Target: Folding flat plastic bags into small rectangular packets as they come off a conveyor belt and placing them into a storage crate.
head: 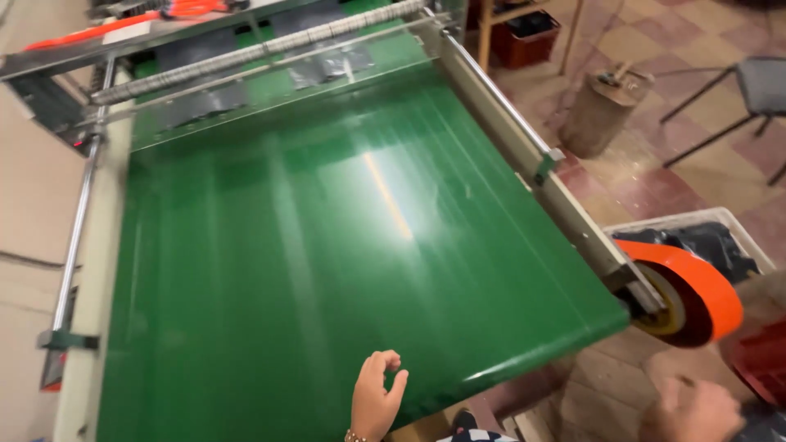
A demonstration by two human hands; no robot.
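Note:
A wide green conveyor belt (pixel 327 245) fills most of the view and slopes away from me. My left hand (pixel 375 399) hovers over the belt's near edge, fingers loosely curled toward the thumb with a small gap, holding nothing I can see. My right hand (pixel 692 409) is low at the bottom right, off the belt and blurred. It sits just below an orange roll (pixel 696 290) mounted at the belt's right end. A dark shape lies next to that hand, and I cannot tell whether the hand grips it.
A metal roller and bars (pixel 254 53) cross the belt's far end. A grey side rail (pixel 524 155) runs along the right. On the tiled floor stand a white bin of dark material (pixel 712 237), a stump-like block (pixel 602 110), a chair (pixel 757 90) and a red crate (pixel 528 37).

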